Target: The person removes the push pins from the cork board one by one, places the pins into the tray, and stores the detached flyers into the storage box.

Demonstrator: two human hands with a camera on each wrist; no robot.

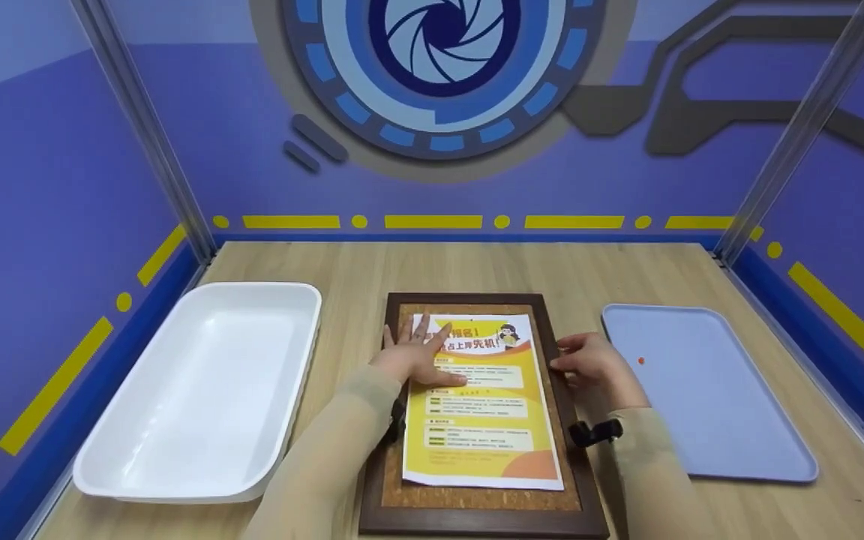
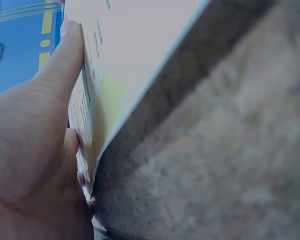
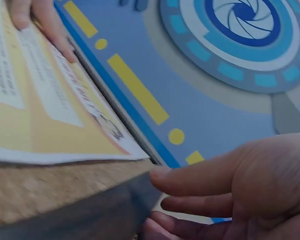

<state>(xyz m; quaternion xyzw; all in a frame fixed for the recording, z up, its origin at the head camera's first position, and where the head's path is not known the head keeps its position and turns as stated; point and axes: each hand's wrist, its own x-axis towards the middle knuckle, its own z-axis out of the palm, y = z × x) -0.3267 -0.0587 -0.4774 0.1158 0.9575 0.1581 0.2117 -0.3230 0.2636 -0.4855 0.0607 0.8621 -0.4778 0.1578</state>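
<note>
A brown-framed cork board (image 1: 469, 499) lies on the table with a yellow and white printed sheet (image 1: 477, 450) on it. My left hand (image 1: 417, 360) rests on the sheet's upper left part, fingers spread and thumb out towards its middle. In the left wrist view the sheet's near edge (image 2: 140, 100) stands slightly off the cork. At the board's right side, my right hand (image 1: 589, 367) holds the frame's edge between thumb and fingers. The right wrist view shows that thumb (image 3: 190, 177) on the dark frame (image 3: 105, 210), with the other fingers lower down beside it.
A deep white tub (image 1: 192, 390) stands to the left. On the right lies a flat grey-blue tray (image 1: 724, 405) with a small orange object (image 1: 641, 361) on it. Printed panels (image 1: 439, 195) wall in the table at the back and both sides.
</note>
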